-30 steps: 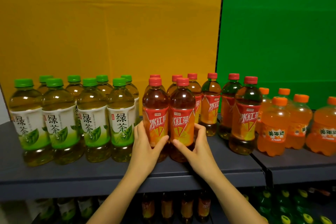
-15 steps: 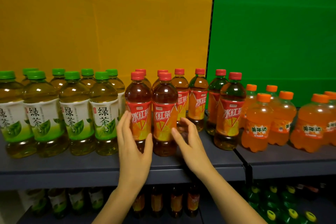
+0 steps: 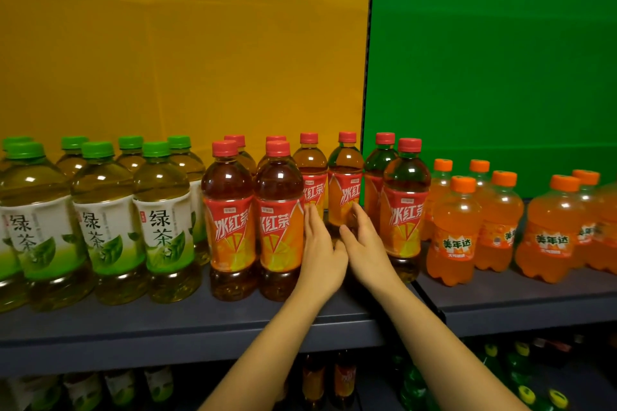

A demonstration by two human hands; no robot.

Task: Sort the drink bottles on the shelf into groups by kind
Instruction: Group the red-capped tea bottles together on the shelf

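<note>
Three kinds of bottle stand on the dark shelf (image 3: 187, 327). Green tea bottles (image 3: 163, 220) with green caps fill the left. Red-capped iced tea bottles (image 3: 230, 227) stand in the middle, and small orange soda bottles (image 3: 457, 237) sit on the right. My left hand (image 3: 320, 250) is open, its fingers flat against the right side of a front iced tea bottle (image 3: 280, 230). My right hand (image 3: 367, 243) is open beside it, fingers reaching toward a rear iced tea bottle (image 3: 345, 190). Another iced tea bottle (image 3: 405, 210) stands just right of my right hand.
A yellow backdrop (image 3: 183, 43) and a green backdrop (image 3: 494, 43) hang behind the shelf. A seam (image 3: 430, 300) splits the shelf boards right of my hands. The lower shelf (image 3: 334, 380) holds more bottles of tea and green soda.
Both hands have let go of the two front iced tea bottles and shifted right into the gap behind them. My view has swung to the right.
</note>
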